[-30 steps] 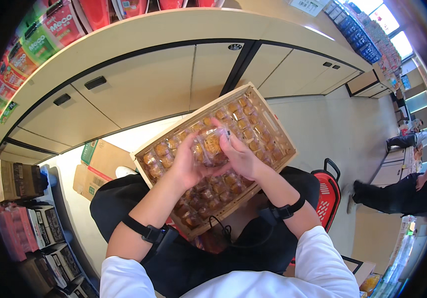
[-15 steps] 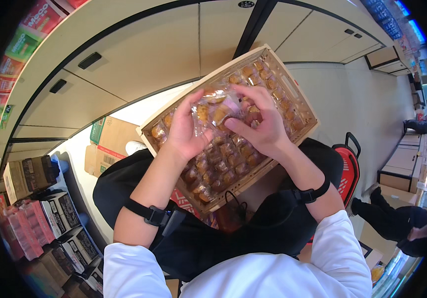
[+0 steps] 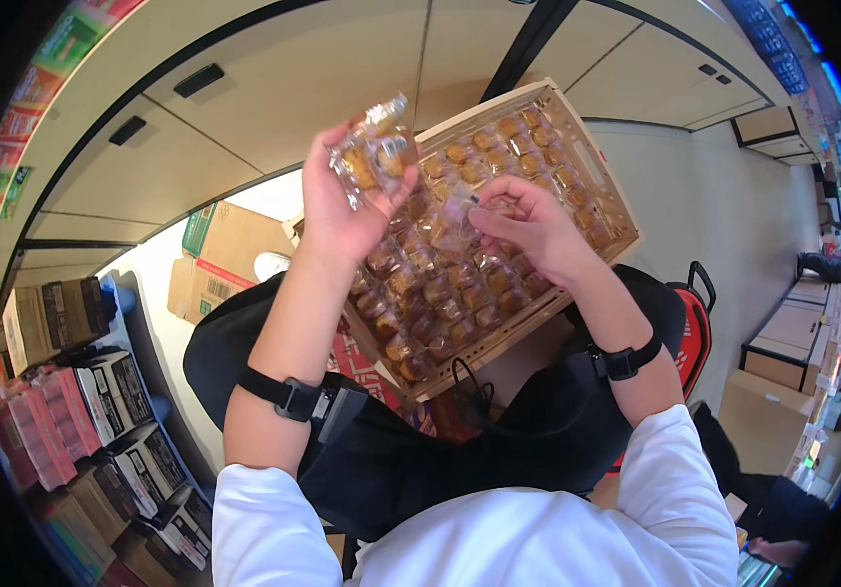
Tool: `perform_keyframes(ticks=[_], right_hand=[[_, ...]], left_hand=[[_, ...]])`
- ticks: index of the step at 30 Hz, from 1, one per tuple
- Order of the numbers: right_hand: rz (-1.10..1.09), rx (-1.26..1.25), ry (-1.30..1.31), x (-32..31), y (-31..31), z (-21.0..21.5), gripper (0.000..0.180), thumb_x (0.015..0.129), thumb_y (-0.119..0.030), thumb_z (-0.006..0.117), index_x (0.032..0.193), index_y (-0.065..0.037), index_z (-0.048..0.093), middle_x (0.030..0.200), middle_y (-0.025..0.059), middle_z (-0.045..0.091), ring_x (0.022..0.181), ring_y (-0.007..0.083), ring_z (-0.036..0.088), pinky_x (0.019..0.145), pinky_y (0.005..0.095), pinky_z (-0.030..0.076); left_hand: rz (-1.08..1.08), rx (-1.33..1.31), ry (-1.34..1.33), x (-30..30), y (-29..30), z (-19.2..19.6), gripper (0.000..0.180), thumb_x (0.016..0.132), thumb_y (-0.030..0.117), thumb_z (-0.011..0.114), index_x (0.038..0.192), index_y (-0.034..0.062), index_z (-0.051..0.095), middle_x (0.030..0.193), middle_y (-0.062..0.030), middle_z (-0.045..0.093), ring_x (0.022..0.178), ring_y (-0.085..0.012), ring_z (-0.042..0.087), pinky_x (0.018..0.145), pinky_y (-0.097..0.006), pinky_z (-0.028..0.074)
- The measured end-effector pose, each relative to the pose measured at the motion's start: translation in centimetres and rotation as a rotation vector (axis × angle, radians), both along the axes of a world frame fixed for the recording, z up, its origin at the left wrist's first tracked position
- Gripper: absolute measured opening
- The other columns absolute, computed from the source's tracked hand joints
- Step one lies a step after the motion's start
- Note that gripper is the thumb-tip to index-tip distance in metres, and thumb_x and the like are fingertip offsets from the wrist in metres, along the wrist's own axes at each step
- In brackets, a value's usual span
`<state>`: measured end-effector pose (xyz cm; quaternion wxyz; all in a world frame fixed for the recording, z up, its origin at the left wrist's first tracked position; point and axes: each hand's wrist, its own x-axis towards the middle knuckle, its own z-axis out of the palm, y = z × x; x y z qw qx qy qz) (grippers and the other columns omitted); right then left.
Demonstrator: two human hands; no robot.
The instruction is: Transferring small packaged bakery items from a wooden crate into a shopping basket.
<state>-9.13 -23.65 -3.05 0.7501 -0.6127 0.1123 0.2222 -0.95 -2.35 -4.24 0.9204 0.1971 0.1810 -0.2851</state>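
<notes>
Head view: my left hand (image 3: 347,201) is closed around a clear, crinkly plastic pack of round golden-brown cakes (image 3: 374,159), raised beside the far left edge of a pale wooden crate (image 3: 597,174). The pack's upper end tilts to the right. My right hand (image 3: 528,230), thumb and forefinger together, pinches a shiny piece of clear plastic film (image 3: 457,209) over the crate's middle; whether it encloses a cake I cannot tell. From this right grip, the pack lies left and farther out, apart from it. My right hand is nearer the rows of small wrapped cakes (image 3: 440,284), which run along the crate's lower-left-to-upper-right long axis.
</notes>
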Motion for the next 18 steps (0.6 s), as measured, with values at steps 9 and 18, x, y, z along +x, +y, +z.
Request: perform_keyframes(ticks=[9,18], right_hand=[[0.265,-0.249,0.380,-4.1,3.7,-12.7,0.019,0.087,-0.017,0.062,0.097,-0.003,0.054,0.083,0.0072,0.061,0.076,0.0153,0.062,0.065,0.0287,0.053],[0.398,-0.645,0.016,-6.6,2.9,-21.1,0.037,0.086,-0.030,0.063,0.100,0.002,0.052,0.091,0.0145,0.059,0.079,0.0213,0.060,0.069,0.0315,0.048]], left_hand=[[0.144,-0.097,-0.046,1.2,2.1,2.4,0.040,0.083,0.033,0.054,0.113,0.0077,0.052,0.107,-0.0146,0.057,0.099,-0.0311,0.057,0.079,-0.039,0.051],[0.190,-0.122,-0.105,1.6,2.6,3.0,0.040,0.082,0.034,0.053,0.113,0.0079,0.053,0.104,-0.0144,0.058,0.096,-0.0299,0.057,0.080,-0.040,0.051]])
